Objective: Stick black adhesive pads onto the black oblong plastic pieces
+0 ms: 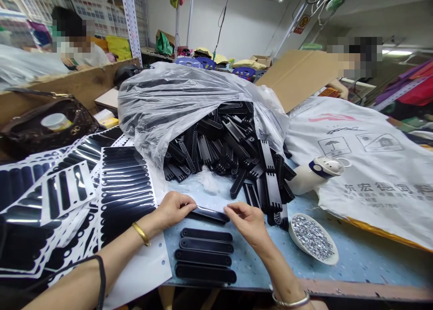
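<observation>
My left hand pinches the left end of a glossy black strip above the blue table. At the strip's right end is my right hand, its thumb and forefinger closed on the tip. Just below, several black bars lie in a stacked row, one under another. Behind my hands, a clear plastic bag lies open with many black plastic pieces spilling from it. Left of my left hand lie white sheets of black stickers, partly covered by my forearm.
A white bowl of small shiny pieces sits at right, near a white bottle. A white sack covers the far right. A brown handbag is at left. Two people are beyond, one beside a cardboard sheet.
</observation>
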Action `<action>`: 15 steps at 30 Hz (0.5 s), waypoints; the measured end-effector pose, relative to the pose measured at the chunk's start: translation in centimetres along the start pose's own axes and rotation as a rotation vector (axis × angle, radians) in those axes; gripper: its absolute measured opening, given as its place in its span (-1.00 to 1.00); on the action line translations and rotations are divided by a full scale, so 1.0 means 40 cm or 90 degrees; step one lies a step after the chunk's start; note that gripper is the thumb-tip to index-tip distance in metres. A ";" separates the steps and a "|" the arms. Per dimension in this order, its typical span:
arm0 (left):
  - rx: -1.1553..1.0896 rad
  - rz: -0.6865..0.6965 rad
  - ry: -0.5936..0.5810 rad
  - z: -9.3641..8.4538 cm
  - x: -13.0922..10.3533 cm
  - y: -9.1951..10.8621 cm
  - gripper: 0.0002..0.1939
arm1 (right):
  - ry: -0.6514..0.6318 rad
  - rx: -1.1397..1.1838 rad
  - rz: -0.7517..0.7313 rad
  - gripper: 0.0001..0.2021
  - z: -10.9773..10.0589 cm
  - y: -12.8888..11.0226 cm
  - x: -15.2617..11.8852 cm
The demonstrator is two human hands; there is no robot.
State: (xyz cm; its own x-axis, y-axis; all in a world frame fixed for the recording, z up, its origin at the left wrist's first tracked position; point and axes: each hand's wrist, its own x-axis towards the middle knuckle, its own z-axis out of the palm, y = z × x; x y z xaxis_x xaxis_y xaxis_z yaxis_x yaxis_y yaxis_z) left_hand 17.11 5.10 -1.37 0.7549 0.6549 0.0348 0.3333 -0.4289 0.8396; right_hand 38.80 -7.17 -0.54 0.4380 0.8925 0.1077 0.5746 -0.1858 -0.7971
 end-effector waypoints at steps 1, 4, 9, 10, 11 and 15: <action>0.002 0.001 0.000 0.000 0.001 0.000 -0.73 | -0.010 -0.006 -0.013 -0.65 0.008 -0.008 0.002; -0.002 0.003 0.004 -0.002 0.001 0.001 -0.74 | -0.049 -0.018 -0.042 -0.70 0.035 -0.026 0.011; -0.005 0.008 0.003 -0.002 0.001 0.004 -0.75 | -0.042 -0.030 -0.068 -0.64 0.059 -0.034 0.022; -0.003 0.006 0.004 -0.002 0.000 0.006 -0.76 | -0.031 -0.034 -0.067 -0.62 0.058 -0.033 0.023; 0.000 0.004 0.002 -0.002 0.000 0.007 -0.76 | -0.017 -0.036 -0.065 -0.59 0.055 -0.033 0.024; 0.078 0.034 -0.026 -0.011 -0.011 0.012 -0.73 | 0.038 -0.024 -0.037 -0.56 0.011 -0.032 0.009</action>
State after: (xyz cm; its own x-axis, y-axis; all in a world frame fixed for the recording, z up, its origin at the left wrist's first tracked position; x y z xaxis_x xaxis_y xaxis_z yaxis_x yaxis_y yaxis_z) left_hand 16.70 4.89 -0.76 0.7949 0.6044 0.0528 0.3573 -0.5366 0.7645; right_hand 37.91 -6.40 0.26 0.4433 0.8761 0.1897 0.6253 -0.1506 -0.7657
